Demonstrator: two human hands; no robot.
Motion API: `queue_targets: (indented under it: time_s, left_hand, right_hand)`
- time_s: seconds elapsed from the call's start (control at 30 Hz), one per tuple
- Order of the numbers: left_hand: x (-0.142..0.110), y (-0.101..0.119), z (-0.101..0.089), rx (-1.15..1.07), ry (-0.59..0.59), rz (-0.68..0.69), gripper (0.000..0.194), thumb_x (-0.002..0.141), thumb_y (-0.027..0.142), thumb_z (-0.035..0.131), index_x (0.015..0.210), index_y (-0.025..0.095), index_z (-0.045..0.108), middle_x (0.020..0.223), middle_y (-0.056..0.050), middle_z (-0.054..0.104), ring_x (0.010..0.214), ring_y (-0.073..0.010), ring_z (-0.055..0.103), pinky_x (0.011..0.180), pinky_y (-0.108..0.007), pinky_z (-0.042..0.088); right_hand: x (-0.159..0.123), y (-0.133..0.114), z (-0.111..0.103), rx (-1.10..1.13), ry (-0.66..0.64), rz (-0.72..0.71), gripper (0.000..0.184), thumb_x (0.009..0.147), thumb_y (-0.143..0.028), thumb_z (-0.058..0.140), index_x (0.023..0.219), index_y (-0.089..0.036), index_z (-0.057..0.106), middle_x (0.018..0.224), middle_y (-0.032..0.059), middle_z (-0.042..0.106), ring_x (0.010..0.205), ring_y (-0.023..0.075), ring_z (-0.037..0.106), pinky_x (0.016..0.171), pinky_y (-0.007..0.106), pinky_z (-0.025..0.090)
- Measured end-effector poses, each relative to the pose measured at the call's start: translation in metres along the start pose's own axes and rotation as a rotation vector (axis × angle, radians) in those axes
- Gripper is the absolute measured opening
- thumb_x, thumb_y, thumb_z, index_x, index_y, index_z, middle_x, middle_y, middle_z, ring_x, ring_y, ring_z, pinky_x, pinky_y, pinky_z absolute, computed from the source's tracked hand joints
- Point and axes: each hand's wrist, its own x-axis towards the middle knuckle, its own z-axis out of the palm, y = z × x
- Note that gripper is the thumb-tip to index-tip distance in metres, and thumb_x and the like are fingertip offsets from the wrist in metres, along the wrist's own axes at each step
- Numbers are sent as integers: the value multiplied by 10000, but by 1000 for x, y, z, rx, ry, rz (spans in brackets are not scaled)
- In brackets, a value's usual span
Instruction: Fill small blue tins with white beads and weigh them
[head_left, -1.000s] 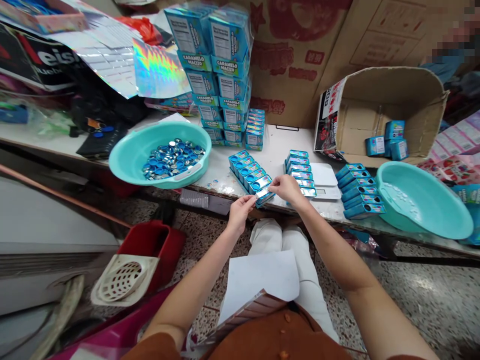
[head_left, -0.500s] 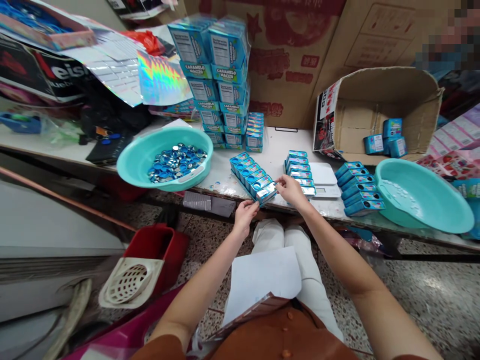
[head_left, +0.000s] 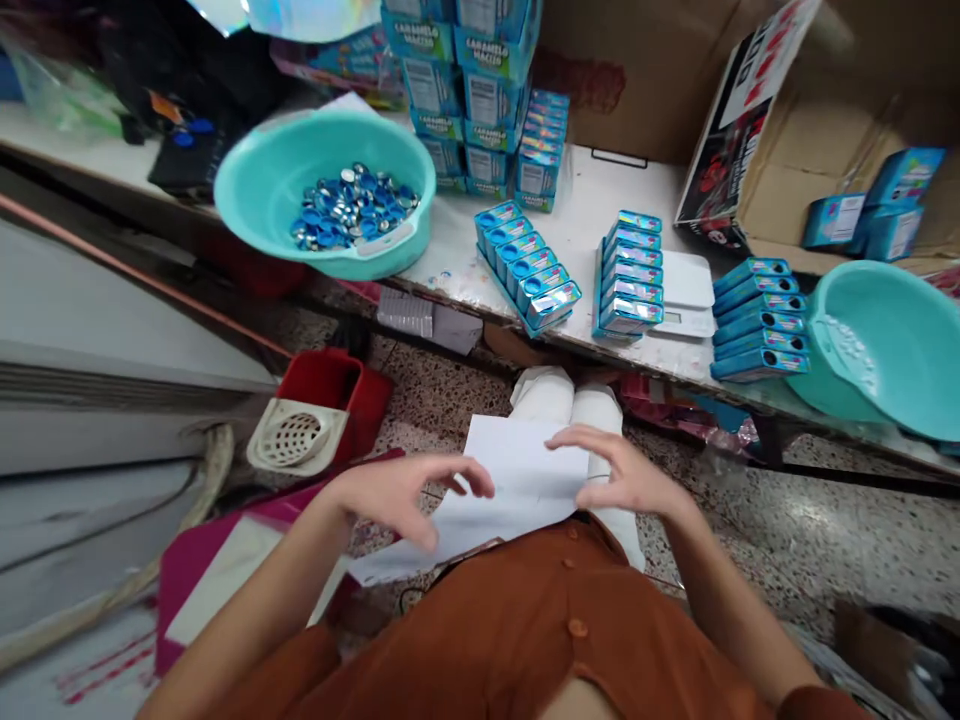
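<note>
Having moved down from the row of blue boxes (head_left: 531,268), the left hand (head_left: 401,495) and the right hand (head_left: 628,482) are now hanging over the white trousers (head_left: 541,394). On each hand, the thumb and fingers are curving wide apart. White paper (head_left: 519,457) is lying across the trousers, between the hands and partly under their fingertips; I cannot tell if they are touching it. The boxes are sitting up on the table (head_left: 592,195), well ahead of both hands.
</note>
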Motion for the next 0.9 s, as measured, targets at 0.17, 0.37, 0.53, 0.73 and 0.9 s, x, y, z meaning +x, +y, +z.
queue_targets:
  time_s: [0.17, 0.37, 0.53, 0.73, 0.9]
  left_hand:
    - [-26, -18, 39, -30, -164, -75, 441, 663, 388, 758, 1063, 232, 658, 1088, -61, 663, 984, -216, 605, 867, -296, 485]
    - [-16, -18, 58, 20, 102, -83, 193, 765, 377, 649, 816, 195, 687, 758, -21, 648, 708, -145, 565, 671, -229, 456]
    - [-13, -2, 56, 103, 702, 2, 230, 712, 418, 678, 819, 215, 692, 801, -33, 665, 772, -190, 585, 680, -254, 472]
    - [-30, -1, 55, 359, 1468, 304, 330, 823, 425, 562, 1068, 209, 611, 1127, -62, 626, 1081, -210, 559, 1000, -348, 409]
    - [-5, -24, 78, 245, 1429, 411, 492, 857, 401, 538, 1298, 223, 412, 1317, -114, 514, 1247, -212, 473, 1077, -405, 340]
  right_hand:
    - [-18, 11, 46, -29, -258, 41, 568, 694, -457, 745, 1213, -265, 618, 1206, 70, 637, 1088, 239, 585, 955, 347, 422]
    - [-20, 28, 66, -23, -293, 34, 326, 903, -413, 472, 837, -207, 716, 782, 1, 695, 714, 150, 595, 691, 235, 441]
    - [-27, 36, 64, 63, 28, 125, 405, 881, -509, 469, 705, -183, 633, 656, -11, 580, 658, 138, 507, 621, 225, 395]
    - [-51, 40, 52, 314, 541, 107, 329, 833, -509, 563, 748, -200, 633, 701, 7, 605, 722, 167, 563, 677, 260, 441]
    - [-72, 45, 43, 620, 772, 113, 311, 764, -499, 656, 917, -230, 688, 903, 42, 701, 876, 208, 643, 801, 326, 507]
